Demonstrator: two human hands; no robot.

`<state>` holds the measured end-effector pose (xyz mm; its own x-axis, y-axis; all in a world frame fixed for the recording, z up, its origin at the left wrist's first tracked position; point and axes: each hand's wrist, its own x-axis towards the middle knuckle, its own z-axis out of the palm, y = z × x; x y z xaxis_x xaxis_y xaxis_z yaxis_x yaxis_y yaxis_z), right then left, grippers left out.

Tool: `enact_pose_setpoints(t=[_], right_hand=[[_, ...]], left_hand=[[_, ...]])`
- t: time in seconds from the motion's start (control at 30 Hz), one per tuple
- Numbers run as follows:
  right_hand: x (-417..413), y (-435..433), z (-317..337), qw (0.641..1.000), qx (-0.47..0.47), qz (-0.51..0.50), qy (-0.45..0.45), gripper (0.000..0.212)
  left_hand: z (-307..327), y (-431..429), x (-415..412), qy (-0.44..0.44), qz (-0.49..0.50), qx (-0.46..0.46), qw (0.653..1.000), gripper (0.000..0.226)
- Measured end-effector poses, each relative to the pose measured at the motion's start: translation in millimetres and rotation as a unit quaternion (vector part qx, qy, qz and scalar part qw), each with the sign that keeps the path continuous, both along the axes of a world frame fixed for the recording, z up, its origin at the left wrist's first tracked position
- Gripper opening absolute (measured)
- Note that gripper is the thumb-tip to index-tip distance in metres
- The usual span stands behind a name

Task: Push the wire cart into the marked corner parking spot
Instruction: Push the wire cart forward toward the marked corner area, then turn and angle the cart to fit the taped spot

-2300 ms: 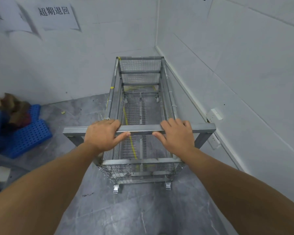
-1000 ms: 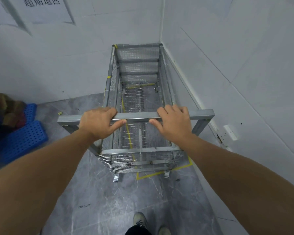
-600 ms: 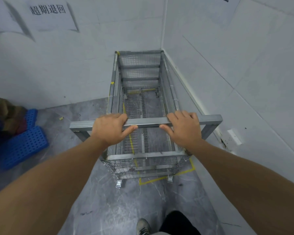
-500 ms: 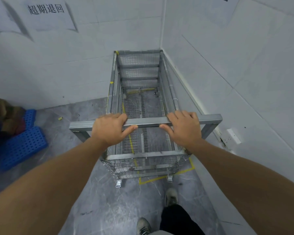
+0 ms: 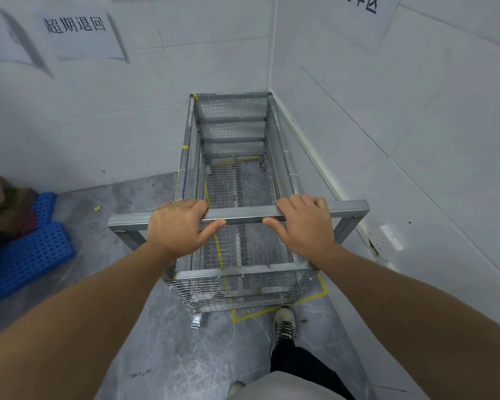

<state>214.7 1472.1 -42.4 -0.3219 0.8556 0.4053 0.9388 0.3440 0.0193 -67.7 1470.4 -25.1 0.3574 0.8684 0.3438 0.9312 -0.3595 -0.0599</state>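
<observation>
- We have both hands wrapped over the handle bar of the wire cart: the left hand and the right hand each curl fingers over the top with the thumb under, set a little apart at the middle of the bar.
- Over the last couple of seconds the cart has rolled forward; its far end now sits right in the corner, close against the back wall, with its right side running along the side wall.
- The yellow floor tape, not visible earlier, now shows behind the cart's near end, and more tape shows through the mesh floor.
- Since half a second ago the cart has hardly shifted; only our right foot has stepped up to the tape.
- The near-left caster seems to stand outside the tape line, though the wide lens makes this hard to judge.
- We judge the push nearly done: perhaps a small sideways nudge, then release.
</observation>
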Motion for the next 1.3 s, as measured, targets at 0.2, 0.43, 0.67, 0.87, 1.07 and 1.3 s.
enact_pose_setpoints(t=[0.2, 0.43, 0.67, 0.87, 1.07, 1.3], right_hand=[[-1, 0, 2, 1.000, -0.011, -0.004, 0.005, 0.053], [-2, 0, 3, 1.000, -0.003, -0.002, 0.001, 0.052], [-5, -2, 6, 1.000, -0.018, -0.009, -0.009, 0.052], [-4, -3, 7, 0.999, -0.028, -0.011, -0.014, 0.052], [-4, -3, 7, 0.999, -0.046, -0.009, -0.006, 0.054], [-21, -11, 11, 0.997, -0.074, -0.024, -0.011, 0.061]], left_hand=[[0, 0, 1, 0.005, 0.006, 0.000, 1.000, 0.056], [5, -3, 1, 0.020, 0.018, -0.034, 0.999, 0.057], [13, -3, 0, 0.028, 0.020, -0.092, 0.995, 0.059], [14, -1, 0, 0.030, 0.016, -0.113, 0.993, 0.061], [12, 1, -3, 0.030, 0.015, -0.111, 0.993, 0.064], [15, 6, -16, 0.007, -0.045, -0.148, 0.988, 0.063]])
